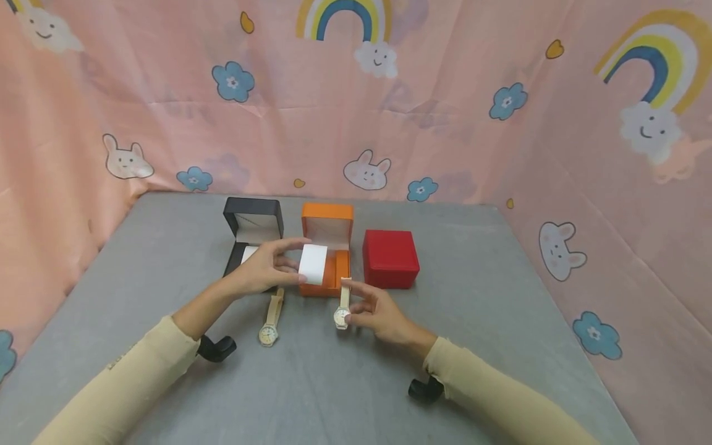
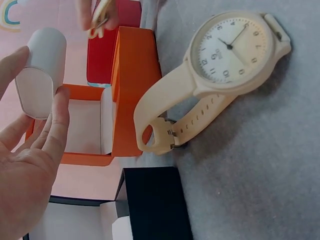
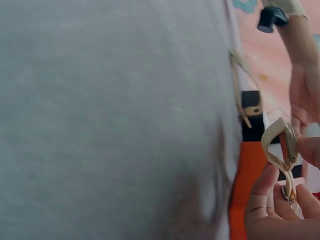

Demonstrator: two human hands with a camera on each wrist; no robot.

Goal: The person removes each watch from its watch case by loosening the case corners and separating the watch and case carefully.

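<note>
My left hand (image 1: 260,269) pinches a white watch cushion (image 1: 313,264) between thumb and fingers, above the open orange watch box (image 1: 327,211). In the left wrist view the cushion (image 2: 48,54) is a rounded roll with a flat end. My right hand (image 1: 387,316) holds a cream wristwatch (image 1: 342,317) by its strap and case, in front of the orange box. Its strap (image 3: 272,131) forms a loop in the right wrist view. A second cream wristwatch (image 2: 231,49) lies on the table near the left hand, strap fastened, dial showing.
An open black watch box (image 1: 253,207) stands left of the orange one, with a white cushion (image 1: 248,252) inside, partly hidden by my left hand. To the right sits a closed red box (image 1: 390,258). Grey cloth (image 1: 484,371) covers the table; a pink printed curtain (image 1: 445,123) hangs behind.
</note>
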